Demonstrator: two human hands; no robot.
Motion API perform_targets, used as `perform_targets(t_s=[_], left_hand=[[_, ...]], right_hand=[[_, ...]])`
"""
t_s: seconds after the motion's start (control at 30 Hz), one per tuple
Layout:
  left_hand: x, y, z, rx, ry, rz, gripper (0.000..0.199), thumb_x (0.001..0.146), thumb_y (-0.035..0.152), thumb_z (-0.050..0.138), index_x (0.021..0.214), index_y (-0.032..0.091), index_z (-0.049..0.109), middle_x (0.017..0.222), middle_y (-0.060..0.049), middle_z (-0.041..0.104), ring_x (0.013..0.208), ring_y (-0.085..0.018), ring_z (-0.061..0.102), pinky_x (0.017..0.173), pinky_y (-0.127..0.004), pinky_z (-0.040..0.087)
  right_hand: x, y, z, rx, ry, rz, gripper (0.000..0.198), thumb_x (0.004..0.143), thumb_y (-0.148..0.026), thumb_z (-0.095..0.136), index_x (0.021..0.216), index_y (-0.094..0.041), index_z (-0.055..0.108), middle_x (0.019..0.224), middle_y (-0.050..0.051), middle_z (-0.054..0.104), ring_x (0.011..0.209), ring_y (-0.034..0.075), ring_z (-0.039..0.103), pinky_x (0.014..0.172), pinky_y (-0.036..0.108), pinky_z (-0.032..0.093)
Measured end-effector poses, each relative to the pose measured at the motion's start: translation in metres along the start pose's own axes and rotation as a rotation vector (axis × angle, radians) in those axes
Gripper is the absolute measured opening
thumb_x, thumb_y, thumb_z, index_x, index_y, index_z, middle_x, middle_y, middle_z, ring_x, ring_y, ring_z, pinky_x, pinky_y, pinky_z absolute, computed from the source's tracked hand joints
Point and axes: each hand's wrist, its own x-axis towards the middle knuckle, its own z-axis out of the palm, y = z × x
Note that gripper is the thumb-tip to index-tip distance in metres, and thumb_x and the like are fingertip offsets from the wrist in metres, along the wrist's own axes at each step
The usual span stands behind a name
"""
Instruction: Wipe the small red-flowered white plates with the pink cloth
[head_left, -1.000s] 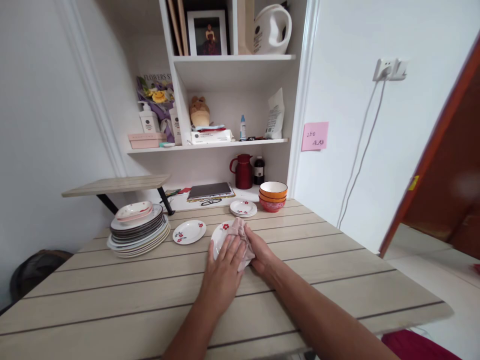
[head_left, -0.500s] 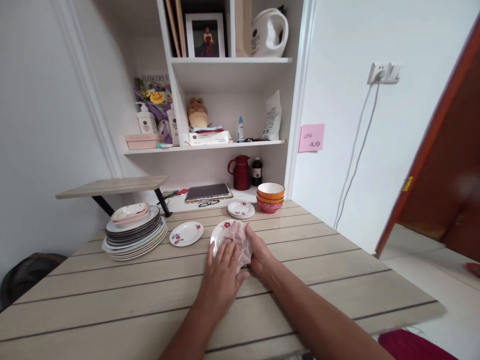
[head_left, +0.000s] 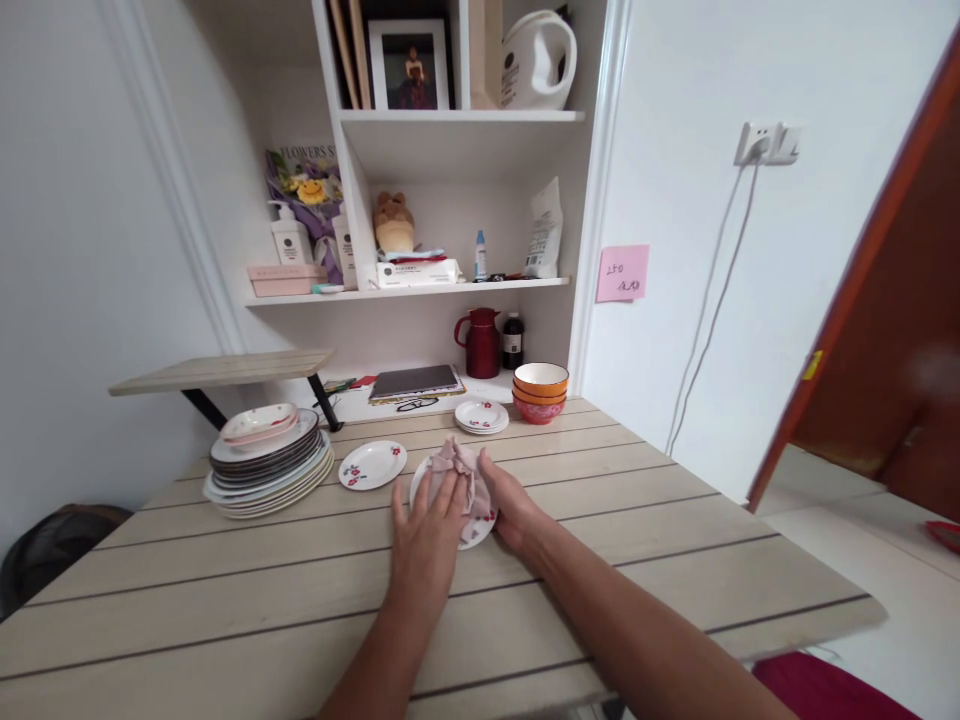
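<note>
Below centre frame, we see the plate (head_left: 480, 529) with its lower-right rim bared, the pink cloth (head_left: 451, 456) having shifted leftward beneath the spread fingers of the left hand (head_left: 426, 535), while the right hand (head_left: 517, 508) meets the right edge, fingers mostly hidden, their grip beyond our telling.

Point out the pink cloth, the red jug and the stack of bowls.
Pink cloth (head_left: 454, 457): head view, on its bunched top.
Red jug (head_left: 483, 348): head view, on its body.
Stack of bowls (head_left: 540, 394): head view, on an orange side.
</note>
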Motion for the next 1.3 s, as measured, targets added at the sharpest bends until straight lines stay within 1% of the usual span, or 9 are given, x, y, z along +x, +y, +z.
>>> perform_targets(t_s=[0.1, 0.27, 0.5, 0.6, 0.8, 0.9, 1.03, 1.2, 1.3], left_hand=[[0.000, 0.004, -0.005, 0.083, 0.047, -0.049, 0.041, 0.089, 0.024, 0.059, 0.130, 0.026, 0.058, 0.126, -0.007, 0.066, 0.115, -0.029, 0.058, 0.109, -0.061, 0.032], [-0.003, 0.005, -0.008, 0.140, 0.090, 0.019, 0.034, 0.086, 0.025, 0.065, 0.119, 0.024, 0.065, 0.116, -0.006, 0.069, 0.106, -0.025, 0.061, 0.105, -0.051, 0.040], [-0.005, 0.001, 0.000, 0.047, 0.099, 0.139, 0.038, 0.092, 0.017, 0.053, 0.127, 0.029, 0.060, 0.131, -0.003, 0.064, 0.126, -0.024, 0.052, 0.112, -0.054, 0.033], [-0.003, 0.002, 0.000, 0.040, 0.083, 0.126, 0.039, 0.093, 0.019, 0.051, 0.129, 0.029, 0.058, 0.135, -0.003, 0.062, 0.132, -0.026, 0.047, 0.113, -0.060, 0.028], [-0.002, 0.003, -0.009, 0.127, 0.108, -0.037, 0.035, 0.090, 0.017, 0.054, 0.123, 0.022, 0.062, 0.122, -0.007, 0.068, 0.118, -0.028, 0.057, 0.111, -0.062, 0.030], [-0.004, 0.002, -0.011, 0.125, 0.091, -0.013, 0.030, 0.087, 0.018, 0.058, 0.117, 0.020, 0.065, 0.116, -0.007, 0.069, 0.111, -0.027, 0.059, 0.108, -0.055, 0.038], [-0.005, 0.002, -0.010, 0.089, 0.077, 0.048, 0.028, 0.087, 0.017, 0.058, 0.114, 0.019, 0.066, 0.116, -0.007, 0.069, 0.110, -0.026, 0.058, 0.102, -0.046, 0.045], [-0.005, 0.000, -0.007, 0.049, 0.091, 0.104, 0.034, 0.089, 0.017, 0.055, 0.122, 0.021, 0.062, 0.125, -0.005, 0.066, 0.118, -0.024, 0.054, 0.106, -0.046, 0.041], [-0.004, 0.000, -0.009, 0.069, 0.085, 0.055, 0.035, 0.089, 0.017, 0.054, 0.123, 0.023, 0.062, 0.125, -0.006, 0.066, 0.117, -0.025, 0.054, 0.107, -0.051, 0.038]], right_hand=[[0.001, 0.001, 0.000, 0.015, 0.023, -0.037, 0.053, 0.093, -0.059, 0.047, 0.107, -0.012, 0.067, 0.102, 0.013, 0.076, 0.083, 0.023, 0.073, 0.075, 0.035, 0.057], [0.004, 0.000, -0.004, 0.022, 0.036, -0.044, 0.056, 0.094, -0.060, 0.043, 0.110, -0.012, 0.067, 0.102, 0.013, 0.076, 0.087, 0.023, 0.073, 0.085, 0.038, 0.055], [0.003, 0.003, -0.006, 0.001, -0.001, -0.005, 0.051, 0.093, -0.057, 0.049, 0.108, -0.012, 0.066, 0.095, 0.012, 0.076, 0.081, 0.023, 0.073, 0.082, 0.038, 0.056], [0.001, 0.004, -0.004, -0.004, -0.013, 0.001, 0.050, 0.092, -0.057, 0.050, 0.110, -0.013, 0.066, 0.097, 0.013, 0.076, 0.080, 0.023, 0.073, 0.079, 0.038, 0.056], [-0.003, -0.001, 0.002, 0.023, 0.052, -0.011, 0.054, 0.094, -0.058, 0.044, 0.110, -0.011, 0.067, 0.101, 0.014, 0.076, 0.084, 0.025, 0.073, 0.082, 0.039, 0.056], [-0.003, -0.005, 0.003, 0.045, 0.111, -0.012, 0.055, 0.095, -0.058, 0.043, 0.110, -0.011, 0.066, 0.101, 0.013, 0.076, 0.084, 0.025, 0.073, 0.084, 0.040, 0.055], [-0.003, -0.005, 0.002, 0.051, 0.070, 0.001, 0.057, 0.096, -0.057, 0.039, 0.113, -0.009, 0.066, 0.108, 0.014, 0.074, 0.091, 0.024, 0.072, 0.090, 0.038, 0.053], [-0.004, -0.001, 0.000, 0.009, -0.003, 0.009, 0.057, 0.094, -0.058, 0.045, 0.112, -0.009, 0.067, 0.107, 0.014, 0.074, 0.092, 0.023, 0.072, 0.090, 0.037, 0.053], [-0.004, 0.001, 0.002, -0.004, 0.014, -0.017, 0.052, 0.094, -0.055, 0.048, 0.108, -0.010, 0.068, 0.102, 0.013, 0.076, 0.087, 0.023, 0.073, 0.087, 0.037, 0.054]])
